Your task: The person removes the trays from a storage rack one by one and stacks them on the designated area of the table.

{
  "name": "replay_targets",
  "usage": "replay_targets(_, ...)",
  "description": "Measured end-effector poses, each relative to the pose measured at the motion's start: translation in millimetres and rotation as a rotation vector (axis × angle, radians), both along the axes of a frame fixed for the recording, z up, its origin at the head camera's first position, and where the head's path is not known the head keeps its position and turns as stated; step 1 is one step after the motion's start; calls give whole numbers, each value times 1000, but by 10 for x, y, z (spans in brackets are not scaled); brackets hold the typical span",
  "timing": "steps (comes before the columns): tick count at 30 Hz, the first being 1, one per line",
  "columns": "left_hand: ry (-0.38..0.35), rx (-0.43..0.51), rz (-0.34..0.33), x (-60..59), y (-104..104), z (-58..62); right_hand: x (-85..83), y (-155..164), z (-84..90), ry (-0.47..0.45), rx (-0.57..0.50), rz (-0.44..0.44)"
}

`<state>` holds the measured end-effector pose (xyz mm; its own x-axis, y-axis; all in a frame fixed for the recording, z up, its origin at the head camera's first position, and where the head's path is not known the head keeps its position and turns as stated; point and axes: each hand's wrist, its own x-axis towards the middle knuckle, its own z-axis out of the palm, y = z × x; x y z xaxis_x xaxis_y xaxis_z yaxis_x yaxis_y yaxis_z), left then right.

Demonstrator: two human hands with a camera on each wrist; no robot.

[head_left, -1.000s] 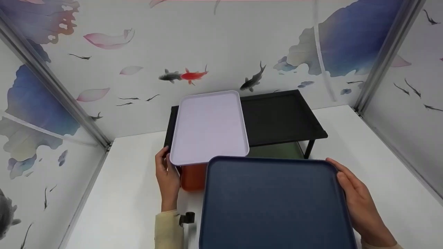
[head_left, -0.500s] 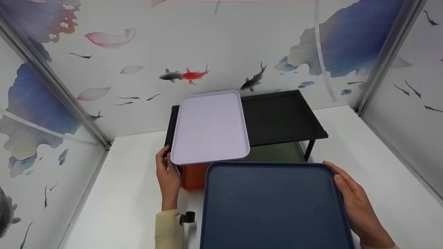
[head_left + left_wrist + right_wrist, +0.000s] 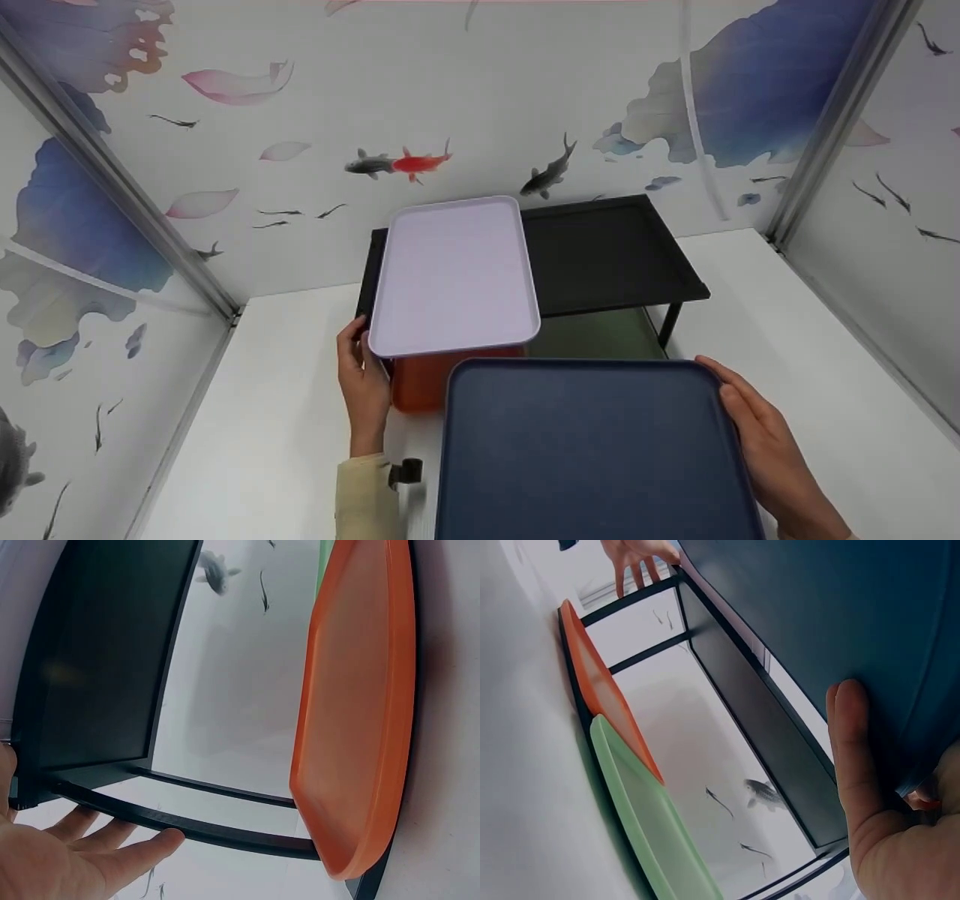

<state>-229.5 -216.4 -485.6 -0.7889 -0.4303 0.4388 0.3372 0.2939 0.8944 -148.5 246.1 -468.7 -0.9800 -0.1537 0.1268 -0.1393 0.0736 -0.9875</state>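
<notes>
My right hand (image 3: 769, 450) grips the right edge of a dark blue tray (image 3: 592, 450) in the head view, thumb on the rim and fingers underneath. The tray is held in front of a black two-tier rack (image 3: 615, 259). My left hand (image 3: 365, 394) holds the rack's front left corner, with its fingers (image 3: 142, 859) behind the side post in the left wrist view. On the upper shelf's left part lies a pale lavender tray (image 3: 457, 277). Below, an orange tray (image 3: 345, 712) and a light green tray (image 3: 652, 817) lie side by side on the lower tier.
The rack stands on a white table (image 3: 255, 420) against a back wall (image 3: 480, 90) printed with fish and petals. Metal-framed side panels close in left and right. A small black device (image 3: 406, 471) sits at my left wrist.
My right hand has drawn the dark blue tray slightly down towards me, showing more of the orange tray and the lower tier. The left hand and lavender tray stay in place.
</notes>
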Motion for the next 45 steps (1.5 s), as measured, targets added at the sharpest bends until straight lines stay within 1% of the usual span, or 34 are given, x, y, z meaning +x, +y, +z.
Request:
replay_targets(5, -6, -3, 5, -3, 3, -6, 7, 14, -53, -11, 7, -5)
replay_targets(9, 5, -7, 4, -8, 2, -8, 8, 21, -83, -19, 16, -9)
replay_targets(17, 2, -6, 15, -7, 2, -10, 0, 34, -113, -34, 24, -10)
replay_targets(21, -1, -1, 7, -1, 2, -6, -6, 48, -123, -41, 28, -12)
replay_targets(29, -9, 6, 10, -14, -5, -12, -21, 44, -157, -14, 1, 0)
replay_targets(39, -2, 14, 7, -18, -6, -14, -17, 28, -186, -73, 40, -3)
replay_targets(45, 0, 12, 10, -24, -8, -15, -18, 13, -202, -66, 45, -5)
